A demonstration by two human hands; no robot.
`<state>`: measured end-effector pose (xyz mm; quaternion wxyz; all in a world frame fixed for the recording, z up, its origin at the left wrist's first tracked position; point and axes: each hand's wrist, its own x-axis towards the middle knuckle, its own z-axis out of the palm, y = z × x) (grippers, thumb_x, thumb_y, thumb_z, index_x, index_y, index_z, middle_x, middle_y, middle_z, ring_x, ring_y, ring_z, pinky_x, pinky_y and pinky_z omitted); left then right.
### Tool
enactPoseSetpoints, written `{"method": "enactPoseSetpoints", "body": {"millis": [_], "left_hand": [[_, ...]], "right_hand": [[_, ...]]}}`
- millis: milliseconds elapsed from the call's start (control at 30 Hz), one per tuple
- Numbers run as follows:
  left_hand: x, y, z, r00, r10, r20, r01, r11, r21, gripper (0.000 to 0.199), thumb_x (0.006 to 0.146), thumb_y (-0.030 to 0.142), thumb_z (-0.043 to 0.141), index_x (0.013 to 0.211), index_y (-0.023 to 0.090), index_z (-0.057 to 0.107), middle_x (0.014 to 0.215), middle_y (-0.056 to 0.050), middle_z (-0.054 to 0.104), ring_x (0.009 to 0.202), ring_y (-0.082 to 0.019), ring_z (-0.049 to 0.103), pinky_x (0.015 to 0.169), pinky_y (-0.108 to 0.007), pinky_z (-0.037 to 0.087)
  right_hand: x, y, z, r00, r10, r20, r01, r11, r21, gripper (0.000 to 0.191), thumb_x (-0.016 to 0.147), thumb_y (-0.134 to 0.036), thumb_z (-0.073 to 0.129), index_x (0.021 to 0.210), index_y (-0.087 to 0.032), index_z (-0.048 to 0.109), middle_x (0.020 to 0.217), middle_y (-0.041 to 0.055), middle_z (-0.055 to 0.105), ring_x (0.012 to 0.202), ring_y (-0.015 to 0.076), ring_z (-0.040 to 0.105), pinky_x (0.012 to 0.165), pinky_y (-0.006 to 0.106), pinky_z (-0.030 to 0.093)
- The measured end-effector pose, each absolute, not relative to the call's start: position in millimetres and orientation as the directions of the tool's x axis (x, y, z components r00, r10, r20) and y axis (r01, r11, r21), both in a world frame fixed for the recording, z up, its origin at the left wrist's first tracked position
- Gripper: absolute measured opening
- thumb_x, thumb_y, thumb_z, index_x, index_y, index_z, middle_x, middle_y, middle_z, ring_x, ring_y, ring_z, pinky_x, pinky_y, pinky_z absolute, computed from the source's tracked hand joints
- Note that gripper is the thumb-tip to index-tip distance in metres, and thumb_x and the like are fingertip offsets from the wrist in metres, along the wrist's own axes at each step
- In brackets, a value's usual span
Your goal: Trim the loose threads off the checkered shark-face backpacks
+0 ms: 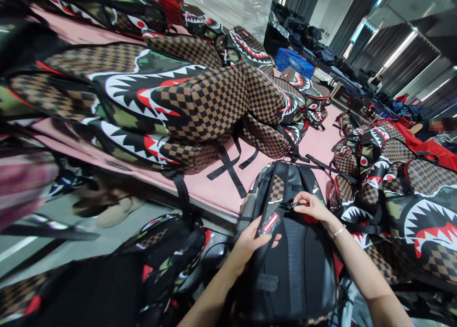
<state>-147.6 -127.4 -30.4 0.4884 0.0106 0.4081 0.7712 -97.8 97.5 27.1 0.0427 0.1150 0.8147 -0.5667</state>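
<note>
A black backpack (282, 279) stands in front of me, its padded back and straps facing up toward me. My left hand (252, 239) is closed around one shoulder strap (276, 193), at a red-and-white label (270, 223) under clear plastic. Higher up, my right hand (314, 207) pinches a thin black piece (299, 204) beside that strap; whether it is a strap end or a tag cord, I cannot tell. A bracelet circles my right wrist. The backpack's lower end is partly hidden by shadow and the frame's edge.
Checkered shark-mouth backpacks (214, 103) lie piled on a pink table (203, 189). More backpacks (428, 213) crowd the right side, and others (107, 289) sit at lower left. A blue crate (294, 63) stands farther back. A person's plaid sleeve (26, 184) shows at left.
</note>
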Motion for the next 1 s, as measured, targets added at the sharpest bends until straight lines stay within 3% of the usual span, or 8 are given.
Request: {"method": "enactPoseSetpoints", "body": {"millis": [133,367,600,1000], "left_hand": [[-154.1,-129.2,-34.3,-0.478,0.770,-0.422,-0.740,-0.094,0.666,0.058,0.061,0.019,0.069,0.116,0.014,0.052,0.078,-0.007,0.069,0.068,-0.018,0.064,0.063,-0.026,0.048],[-158.2,-130.6,-37.8,-0.434,0.801,-0.412,-0.779,-0.103,0.618,0.055,0.061,0.017,0.068,0.114,0.015,0.055,0.076,-0.007,0.069,0.063,-0.017,0.062,0.058,-0.025,0.045],[-156.9,-129.2,-40.1,-0.418,0.789,-0.450,-0.803,-0.089,0.589,0.066,0.061,0.017,0.070,0.124,0.016,0.049,0.080,-0.008,0.070,0.067,-0.017,0.063,0.062,-0.024,0.046],[-155.0,-127.0,-37.0,-0.433,0.784,-0.445,-0.792,-0.095,0.603,0.057,0.060,0.017,0.070,0.116,0.015,0.056,0.077,-0.008,0.070,0.062,-0.016,0.061,0.058,-0.023,0.046]], "right_hand": [[-115.5,109.0,26.2,-0.968,0.020,-0.249,0.240,0.349,-0.906,0.029,0.064,-0.038,0.072,0.071,-0.014,0.057,0.061,-0.0038,0.055,0.051,0.0062,0.044,0.051,0.019,0.035],[-134.4,110.0,31.0,-0.971,-0.124,-0.206,0.135,0.426,-0.895,0.030,0.061,-0.040,0.074,0.071,-0.015,0.060,0.076,0.0006,0.063,0.068,0.0112,0.056,0.066,0.025,0.045],[-139.5,117.0,31.7,-0.963,-0.183,-0.196,0.091,0.461,-0.883,0.028,0.063,-0.039,0.073,0.073,-0.015,0.061,0.073,0.0003,0.061,0.066,0.0107,0.055,0.063,0.024,0.045],[-145.1,112.3,30.7,-0.954,-0.246,-0.171,0.025,0.505,-0.863,0.028,0.064,-0.040,0.072,0.072,-0.015,0.062,0.072,-0.0002,0.061,0.064,0.0102,0.055,0.061,0.022,0.044]]}}
